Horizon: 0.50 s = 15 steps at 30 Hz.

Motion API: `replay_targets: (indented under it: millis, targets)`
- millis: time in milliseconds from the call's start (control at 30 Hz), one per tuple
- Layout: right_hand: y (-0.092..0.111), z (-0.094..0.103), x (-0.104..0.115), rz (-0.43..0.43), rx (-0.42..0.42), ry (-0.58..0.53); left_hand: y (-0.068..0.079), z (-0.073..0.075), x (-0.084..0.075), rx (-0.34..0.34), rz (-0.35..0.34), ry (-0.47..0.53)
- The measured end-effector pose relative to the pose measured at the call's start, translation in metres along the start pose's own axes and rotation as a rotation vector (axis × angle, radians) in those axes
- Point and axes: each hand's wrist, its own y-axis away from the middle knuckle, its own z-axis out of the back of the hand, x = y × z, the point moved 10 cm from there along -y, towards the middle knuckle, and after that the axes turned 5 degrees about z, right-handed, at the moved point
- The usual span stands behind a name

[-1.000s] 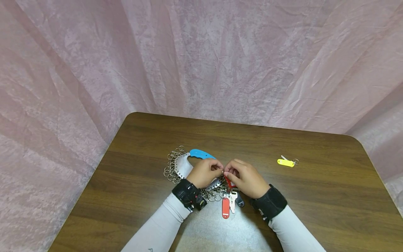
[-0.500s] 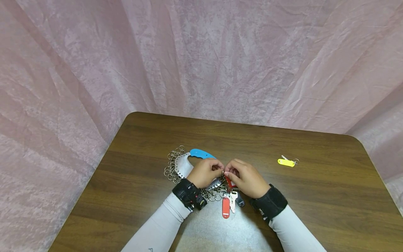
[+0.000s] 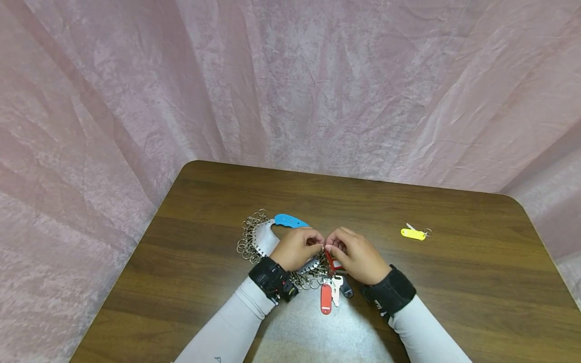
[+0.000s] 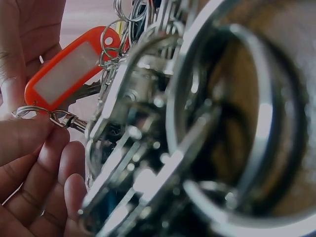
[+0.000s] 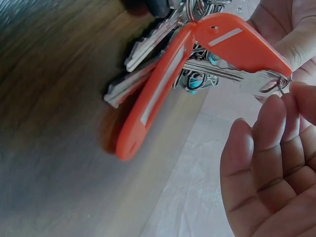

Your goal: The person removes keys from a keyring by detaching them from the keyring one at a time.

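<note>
In the head view a crescent-shaped metal key holder (image 3: 265, 238) lies on the table, with a blue handle (image 3: 290, 220) and many snap clips and rings along its edge. My left hand (image 3: 297, 248) is over its right end, thumb and finger pinching a small snap clip (image 4: 73, 121). Fingertip to fingertip with it, my right hand (image 3: 359, 258) pinches the split ring (image 5: 282, 85) of a red key tag (image 4: 69, 69) and its key (image 5: 256, 81). Another red tag (image 3: 326, 299) and a silver key (image 3: 336, 290) hang from the holder just below. Fingers partly hide the clip and ring.
A yellow key tag (image 3: 413, 234) with a small key and ring lies to the right on the brown wooden table (image 3: 472, 282). A dark fob (image 3: 347, 289) sits beside the silver key. Pink curtain (image 3: 317, 91) hangs behind the table.
My right hand has shifted very slightly to the right, and the red tag it holds has turned a little. The left hand stays at almost the same place.
</note>
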Motion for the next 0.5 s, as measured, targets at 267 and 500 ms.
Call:
replay_targets:
  millis: [267, 500]
  targets:
    - [-0.0003, 0.0014, -0.0019, -0.006, -0.008, -0.006, 0.0006, 0.0007, -0.0036, -0.015, -0.036, -0.024]
    - [0.0006, 0.0034, -0.0052, -0.032, -0.017, 0.024, 0.0011, 0.0003, -0.0057, -0.026, -0.068, -0.056]
